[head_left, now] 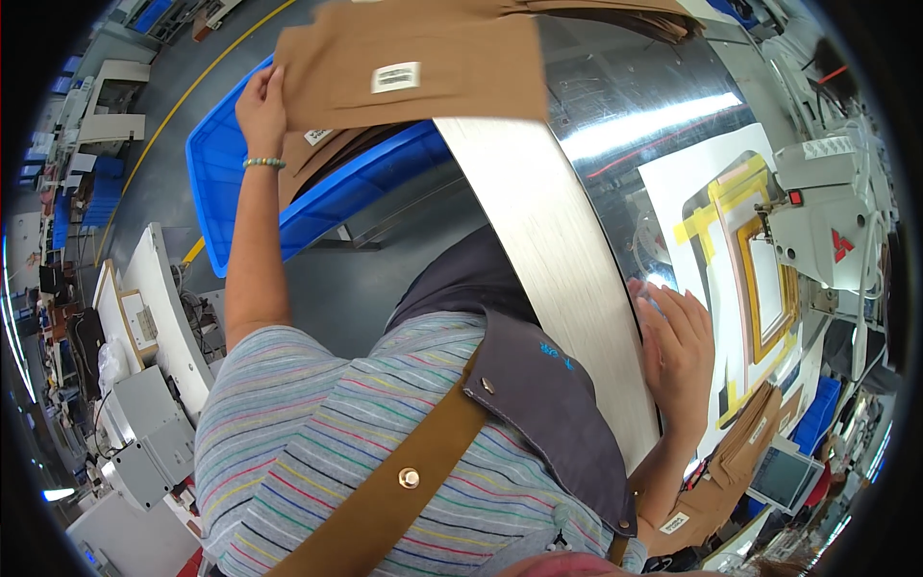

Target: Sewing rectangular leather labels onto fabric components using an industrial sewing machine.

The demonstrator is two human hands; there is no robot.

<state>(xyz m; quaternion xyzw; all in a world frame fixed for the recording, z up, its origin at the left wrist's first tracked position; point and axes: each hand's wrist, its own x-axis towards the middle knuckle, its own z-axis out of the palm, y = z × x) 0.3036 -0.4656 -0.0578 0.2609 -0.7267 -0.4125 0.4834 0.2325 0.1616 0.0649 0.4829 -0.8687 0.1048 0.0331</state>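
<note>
My left hand [261,104] is stretched out to the far left, pinching the left edge of a brown fabric panel [481,72]. A white label [395,77] sits on the panel, which hangs over the blue bin [218,159] and the far end of the steel table edge. More brown pieces [356,144] lie in that bin. At the table's near right, my right hand [676,337] has its fingers loosely bent and spread, close to the shiny work surface. Nothing clear shows in it, though its palm side is partly hidden.
A sewing machine head [822,216] stands at right over a template [760,288] with yellow tape. Brown panels are stacked [740,447] near a small screen [784,476] at lower right. Another brown pile [635,12] lies at the far edge. The brushed metal table edge [538,250] curves beside me.
</note>
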